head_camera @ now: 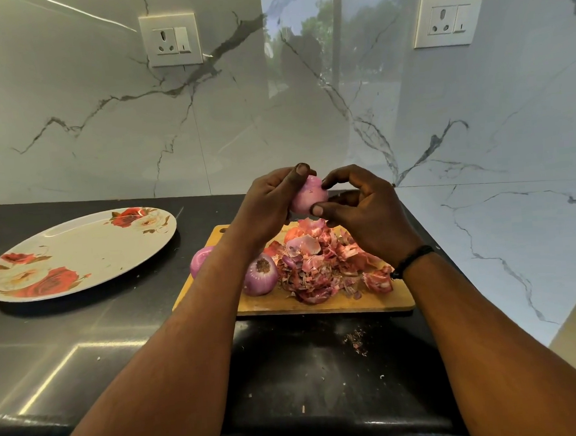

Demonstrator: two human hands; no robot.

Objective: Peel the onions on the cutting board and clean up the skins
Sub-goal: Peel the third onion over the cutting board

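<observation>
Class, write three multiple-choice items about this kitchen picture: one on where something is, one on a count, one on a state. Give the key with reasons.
1. Where does the oval white plate with red roses sit?
A. On the black counter, left of the wooden cutting board
B. On the board
C. Against the wall sockets

2. How many peeled purple onions lie on or at the wooden cutting board, apart from the held one?
A. None
B. Two
C. Five

3. What state is the pale pink onion in?
A. Lying on the plate
B. Buried in skins
C. Held up by both hands

Key: 1 A, the plate rests on the black counter left of the board. 2 B, one onion sits beside the pile of reddish skins, another at the board's left edge. 3 C, the left hand and right hand grip it above the board.
</observation>
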